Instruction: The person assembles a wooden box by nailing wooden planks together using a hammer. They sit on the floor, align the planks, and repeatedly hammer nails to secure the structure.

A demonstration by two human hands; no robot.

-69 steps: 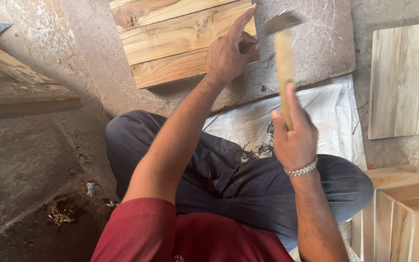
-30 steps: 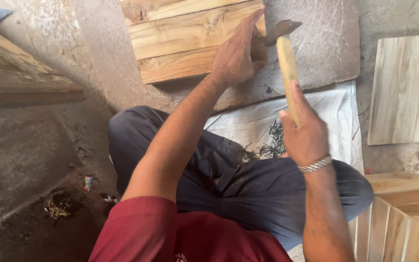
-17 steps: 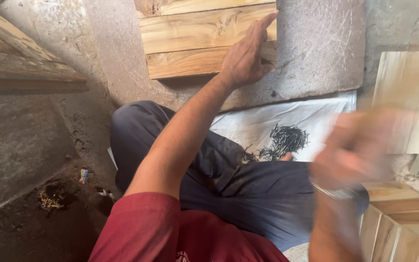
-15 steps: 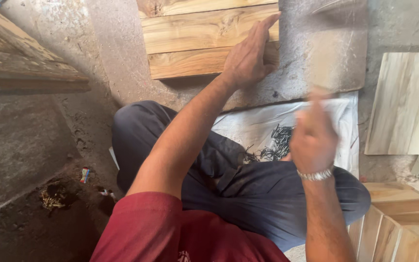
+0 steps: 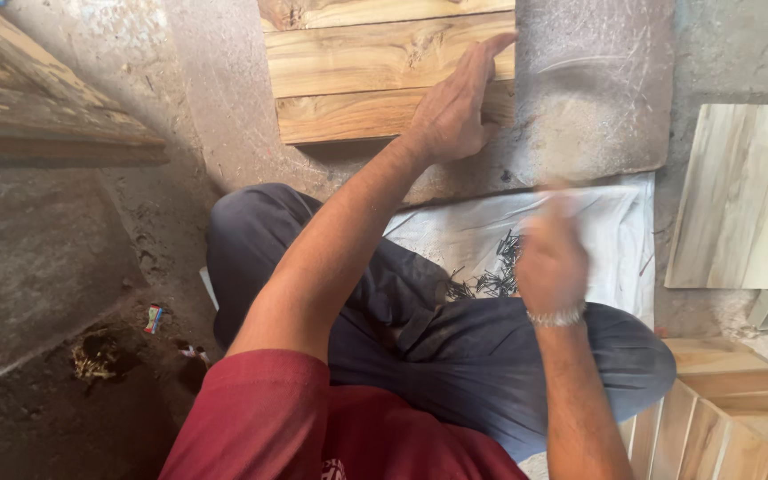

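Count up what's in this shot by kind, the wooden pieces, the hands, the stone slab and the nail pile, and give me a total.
Joined plank panel under the left hand: 1
Loose wooden board at right: 1
Slatted wooden piece at lower right: 1
Beam at upper left: 1
Stone slab: 1
Pile of nails: 1
Hands, left hand and blurred right hand: 2
Total: 8

Rough woodwork shop w/ bare dusty floor (image 5: 37, 267), cut wood boards (image 5: 375, 71) lying about, nail pile (image 5: 491, 276) on sheet
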